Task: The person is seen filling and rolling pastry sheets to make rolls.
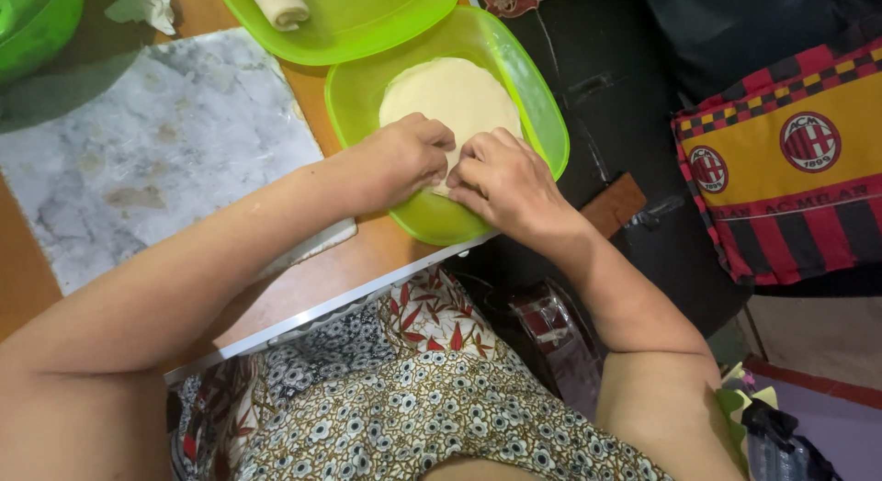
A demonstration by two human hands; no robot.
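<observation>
A flat round sheet of pale dough point(455, 95) lies inside a bright green plastic container point(542, 109) at the table's near edge. My left hand point(404, 158) and my right hand point(501, 180) meet at the dough's near edge, fingers curled and pinching it. The edge under the fingers is hidden.
A green lid or tray point(358, 22) behind the container holds a rolled piece of dough point(277, 3). A marble slab point(156, 150) lies on the wooden table point(358, 256) to the left. A green bowl point(32, 26) is at far left. A red, black and yellow cloth point(790, 169) lies at right.
</observation>
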